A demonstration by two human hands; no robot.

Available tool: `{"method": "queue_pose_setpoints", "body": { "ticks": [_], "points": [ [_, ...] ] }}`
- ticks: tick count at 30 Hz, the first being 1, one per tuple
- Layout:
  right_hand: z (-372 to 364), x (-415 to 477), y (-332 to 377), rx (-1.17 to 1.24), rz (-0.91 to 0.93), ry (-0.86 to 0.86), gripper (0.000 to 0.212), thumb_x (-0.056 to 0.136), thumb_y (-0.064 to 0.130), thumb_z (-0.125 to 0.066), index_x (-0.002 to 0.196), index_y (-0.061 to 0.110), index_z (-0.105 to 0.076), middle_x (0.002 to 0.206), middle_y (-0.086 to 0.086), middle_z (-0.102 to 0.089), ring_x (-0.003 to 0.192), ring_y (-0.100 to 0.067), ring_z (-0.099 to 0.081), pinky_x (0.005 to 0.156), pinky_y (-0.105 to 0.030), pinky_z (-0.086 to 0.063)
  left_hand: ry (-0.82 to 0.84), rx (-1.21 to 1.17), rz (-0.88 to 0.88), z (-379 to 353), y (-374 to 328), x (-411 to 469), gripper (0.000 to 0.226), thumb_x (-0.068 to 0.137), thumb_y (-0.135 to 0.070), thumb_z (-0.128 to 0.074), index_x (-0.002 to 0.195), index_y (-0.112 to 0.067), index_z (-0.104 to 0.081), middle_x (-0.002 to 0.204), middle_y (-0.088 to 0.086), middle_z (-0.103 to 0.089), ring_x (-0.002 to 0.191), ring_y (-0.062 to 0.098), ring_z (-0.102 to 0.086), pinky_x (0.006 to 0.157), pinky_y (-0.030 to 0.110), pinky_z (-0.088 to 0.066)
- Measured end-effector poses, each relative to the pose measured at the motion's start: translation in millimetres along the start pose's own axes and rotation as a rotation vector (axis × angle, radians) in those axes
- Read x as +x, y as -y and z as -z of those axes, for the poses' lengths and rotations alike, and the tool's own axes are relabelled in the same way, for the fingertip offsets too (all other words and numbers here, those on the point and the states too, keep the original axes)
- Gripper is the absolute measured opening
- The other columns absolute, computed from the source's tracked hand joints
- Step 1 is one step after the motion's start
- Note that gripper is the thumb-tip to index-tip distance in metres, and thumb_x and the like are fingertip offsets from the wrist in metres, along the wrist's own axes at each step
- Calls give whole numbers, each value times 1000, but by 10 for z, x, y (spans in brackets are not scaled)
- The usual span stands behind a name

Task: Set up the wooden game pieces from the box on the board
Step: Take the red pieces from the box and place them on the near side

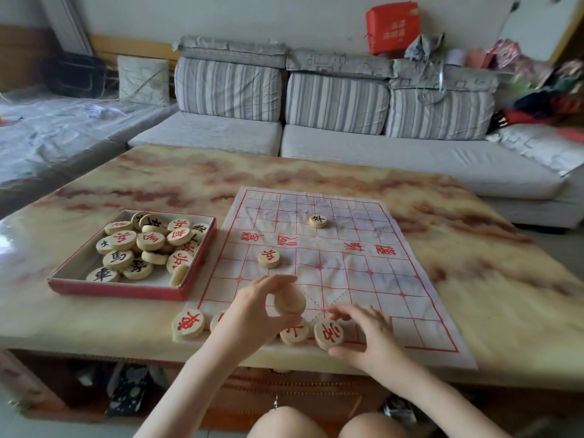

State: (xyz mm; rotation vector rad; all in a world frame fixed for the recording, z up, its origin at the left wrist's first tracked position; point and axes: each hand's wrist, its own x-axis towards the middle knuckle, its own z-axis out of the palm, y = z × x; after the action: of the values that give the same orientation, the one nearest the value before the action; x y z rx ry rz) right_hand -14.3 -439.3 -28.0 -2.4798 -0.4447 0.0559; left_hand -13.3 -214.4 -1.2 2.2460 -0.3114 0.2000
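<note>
- Gripped a round, blank-faced wooden disc (289, 301) in the curled fingers of the left hand (249, 317), just above the 6 o'clock edge of the board (363, 273).
- Pinched a red-marked disc (328, 334) in the right hand (369, 336) there.
- Counted two discs mid-board and four along that edge of the creased, red-gridded sheet.
- Kept a loose pile in the shallow red box (117, 289) at 9 o'clock on the marbled tabletop (474, 248).
</note>
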Motion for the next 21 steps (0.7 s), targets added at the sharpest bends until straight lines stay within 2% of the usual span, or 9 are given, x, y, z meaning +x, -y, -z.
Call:
{"method": "queue_pose_setpoints", "body": {
  "ticks": [2, 3, 5, 7, 8, 10, 11, 16, 21],
  "points": [
    [-51, 14, -54, -52, 37, 2, 52, 58, 64, -54, 107, 60, -37, 113, 33, -45, 112, -6, -36, 91, -5, -14, 11, 6, 0, -43, -31, 0, 60, 68, -30, -78, 122, -34, -52, 111, -18, -58, 104, -5, -52, 85, 5, -39],
    [-48, 8, -62, -52, 44, 8, 54, 59, 64, -56, 109, 59, -36, 116, 33, -43, 115, -6, -36, 94, -8, -15, 19, 7, -5, -68, -56, 5, 60, 68, -31, -77, 123, -34, -52, 112, -18, -58, 103, -6, -52, 86, 6, -39],
    [25, -31, -80, 51, 1, 4, 59, 66, 56, -69, 117, 55, -39, 120, 34, -39, 120, -6, -34, 102, -19, -22, 42, -2, -17, -141, -116, 21, 59, 69, -32, -76, 123, -33, -52, 112, -17, -58, 103, -5, -53, 90, 10, -42],
    [165, -87, -134, 160, -41, -44, 57, 73, 41, -73, 121, 50, -44, 123, 30, -42, 124, -3, -36, 109, -28, -28, 71, -15, -31, -242, -192, 46, 58, 69, -31, -76, 122, -33, -52, 112, -15, -58, 104, 0, -54, 94, 15, -43],
    [249, -114, -175, 188, -53, -75, 55, 76, 34, -73, 121, 49, -46, 124, 27, -45, 123, 0, -38, 109, -25, -30, 89, -18, -41, -307, -233, 62, 59, 69, -31, -77, 122, -33, -52, 112, -14, -57, 105, 2, -53, 95, 19, -43],
    [403, -158, -257, 233, -82, -124, 49, 80, 26, -71, 119, 46, -49, 124, 23, -51, 117, 11, -41, 100, -11, -31, 129, 3, -69, -449, -315, 97, 59, 69, -35, -76, 122, -34, -52, 114, -13, -57, 108, 5, -51, 98, 26, -42],
    [466, -176, -295, 252, -96, -152, 47, 81, 23, -70, 118, 43, -51, 122, 22, -54, 114, 13, -43, 97, -9, -32, 146, 30, -81, -521, -352, 112, 59, 69, -37, -75, 123, -34, -51, 116, -13, -56, 110, 7, -49, 99, 28, -41],
    [591, -286, -453, 330, -160, -227, 39, 83, 17, -67, 115, 37, -57, 115, 21, -62, 109, 12, -49, 96, -14, -35, 223, 213, -105, -816, -446, 143, 63, 73, -47, -67, 129, -36, -43, 124, -13, -51, 117, 10, -37, 101, 28, -30],
    [588, -343, -497, 354, -175, -225, 38, 83, 15, -67, 113, 37, -58, 114, 18, -64, 111, 8, -51, 90, -8, -34, 227, 284, -118, -939, -383, 140, 65, 72, -50, -65, 131, -35, -42, 123, -12, -51, 118, 12, -33, 101, 28, -26]
  ]
}}
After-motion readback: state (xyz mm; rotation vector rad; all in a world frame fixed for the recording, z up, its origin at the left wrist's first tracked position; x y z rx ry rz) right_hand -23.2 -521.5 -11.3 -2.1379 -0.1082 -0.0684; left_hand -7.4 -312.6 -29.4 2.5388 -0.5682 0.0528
